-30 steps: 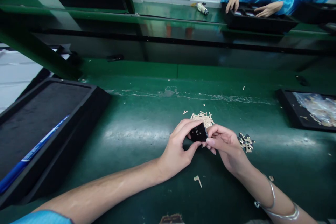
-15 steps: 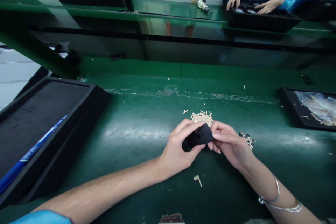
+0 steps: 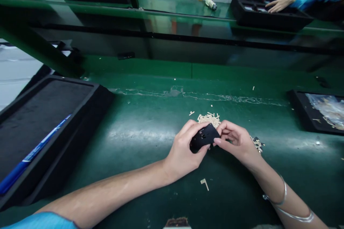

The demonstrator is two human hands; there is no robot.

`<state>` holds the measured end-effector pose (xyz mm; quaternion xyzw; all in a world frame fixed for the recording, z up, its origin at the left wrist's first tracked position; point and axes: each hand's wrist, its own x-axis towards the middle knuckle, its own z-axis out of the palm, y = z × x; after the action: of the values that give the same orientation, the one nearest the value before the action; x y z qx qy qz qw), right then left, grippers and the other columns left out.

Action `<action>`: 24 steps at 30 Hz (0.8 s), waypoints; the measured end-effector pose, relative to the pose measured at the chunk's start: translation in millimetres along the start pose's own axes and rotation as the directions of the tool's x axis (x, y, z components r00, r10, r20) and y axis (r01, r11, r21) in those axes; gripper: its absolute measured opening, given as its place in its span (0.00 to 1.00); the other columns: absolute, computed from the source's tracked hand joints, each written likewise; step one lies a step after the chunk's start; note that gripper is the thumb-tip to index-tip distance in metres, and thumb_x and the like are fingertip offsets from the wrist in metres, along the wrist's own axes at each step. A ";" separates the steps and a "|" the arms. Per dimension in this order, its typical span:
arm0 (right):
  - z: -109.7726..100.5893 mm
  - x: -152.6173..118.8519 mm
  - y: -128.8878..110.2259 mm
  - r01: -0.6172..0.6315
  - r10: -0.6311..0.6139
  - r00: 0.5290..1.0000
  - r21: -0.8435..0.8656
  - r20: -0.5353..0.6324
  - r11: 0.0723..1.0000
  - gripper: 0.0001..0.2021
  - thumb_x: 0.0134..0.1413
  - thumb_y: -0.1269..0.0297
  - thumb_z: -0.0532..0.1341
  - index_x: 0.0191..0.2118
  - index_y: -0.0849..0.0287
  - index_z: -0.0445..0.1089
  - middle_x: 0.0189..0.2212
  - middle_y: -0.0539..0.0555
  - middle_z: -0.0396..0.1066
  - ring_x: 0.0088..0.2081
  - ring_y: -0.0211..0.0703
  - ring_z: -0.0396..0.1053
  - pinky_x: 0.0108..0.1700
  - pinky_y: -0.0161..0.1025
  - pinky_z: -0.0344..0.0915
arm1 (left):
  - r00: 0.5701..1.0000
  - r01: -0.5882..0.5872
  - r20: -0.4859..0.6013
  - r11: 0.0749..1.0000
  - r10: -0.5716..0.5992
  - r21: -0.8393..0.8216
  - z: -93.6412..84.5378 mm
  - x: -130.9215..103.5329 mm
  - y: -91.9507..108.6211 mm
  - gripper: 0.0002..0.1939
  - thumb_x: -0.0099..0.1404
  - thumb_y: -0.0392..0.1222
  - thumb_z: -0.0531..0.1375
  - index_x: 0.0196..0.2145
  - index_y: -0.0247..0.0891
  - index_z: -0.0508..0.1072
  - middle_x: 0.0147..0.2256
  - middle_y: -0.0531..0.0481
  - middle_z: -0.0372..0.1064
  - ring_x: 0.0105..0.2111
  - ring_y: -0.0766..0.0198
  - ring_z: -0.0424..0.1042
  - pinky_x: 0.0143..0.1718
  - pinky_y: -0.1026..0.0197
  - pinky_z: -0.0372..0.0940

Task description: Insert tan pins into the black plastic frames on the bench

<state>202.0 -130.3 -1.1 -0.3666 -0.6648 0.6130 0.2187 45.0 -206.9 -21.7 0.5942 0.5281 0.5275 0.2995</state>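
A small flat black part [image 3: 204, 137] with several small cut-outs is tilted above the green table. My left hand [image 3: 185, 146] is closed round its left side, thumb below and fingers along the top edge. My right hand [image 3: 236, 141] pinches its right end, thumb on the near face and fingers behind, partly hidden. Just beyond the part lies a heap of small cream-coloured strips [image 3: 209, 118]. A smaller pile of black and cream bits [image 3: 257, 144] is beside my right wrist. One L-shaped cream piece [image 3: 205, 184] rests nearer to me.
On the left is a black foam tray [image 3: 88, 91] with a blue-and-white strip [image 3: 34, 154] on it. At the right, a black tray [image 3: 299, 114] carries a clear plastic bag [image 3: 326, 109]. Across the bench, a person in blue sleeves has both hands at a black box [image 3: 268, 19].
The black part has turned slightly in my hands, showing more of its face. My right thumb has shifted toward its lower right edge. The co-worker's one hand has lifted.
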 end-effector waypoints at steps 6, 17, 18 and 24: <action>0.6 0.8 0.0 0.023 -0.041 0.996 -0.233 -0.076 0.972 0.06 0.48 0.67 0.62 0.26 0.58 0.64 0.21 0.47 0.64 0.22 0.34 0.60 0.25 0.33 0.56 | 1.000 0.022 0.014 0.999 -0.023 0.023 0.2 -0.3 -4.0 0.24 0.56 0.27 0.58 0.50 0.41 0.64 0.40 0.48 0.62 0.39 0.62 0.64 0.41 0.58 0.64; -5.1 2.8 -1.1 -0.021 0.005 0.998 -0.296 -0.056 0.955 0.10 0.54 0.62 0.57 0.25 0.59 0.67 0.20 0.49 0.69 0.23 0.36 0.64 0.26 0.33 0.59 | 0.995 0.090 0.037 0.994 -0.092 0.060 0.6 -1.1 -4.7 0.25 0.55 0.28 0.58 0.51 0.43 0.64 0.41 0.49 0.62 0.39 0.62 0.65 0.43 0.56 0.65; -4.6 3.2 -1.0 -0.022 0.005 0.998 -0.314 -0.056 0.949 0.08 0.52 0.63 0.58 0.26 0.59 0.67 0.21 0.49 0.68 0.23 0.36 0.64 0.26 0.32 0.59 | 0.995 0.095 0.034 0.994 -0.097 0.063 0.8 -1.2 -4.9 0.25 0.55 0.28 0.58 0.51 0.42 0.65 0.41 0.49 0.62 0.39 0.62 0.65 0.43 0.56 0.65; -3.6 5.2 -2.8 0.000 -0.001 1.000 -0.366 -0.003 0.931 0.04 0.47 0.66 0.62 0.28 0.59 0.65 0.23 0.47 0.65 0.22 0.33 0.60 0.23 0.30 0.56 | 0.996 0.085 0.024 0.994 -0.087 0.072 1.3 -1.3 -5.7 0.25 0.56 0.27 0.58 0.51 0.41 0.65 0.40 0.49 0.61 0.38 0.64 0.65 0.42 0.59 0.65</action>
<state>200.8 -124.0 1.4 -0.4017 -0.7671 0.4779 0.1475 44.6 -206.4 -27.6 0.5884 0.5674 0.4870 0.3078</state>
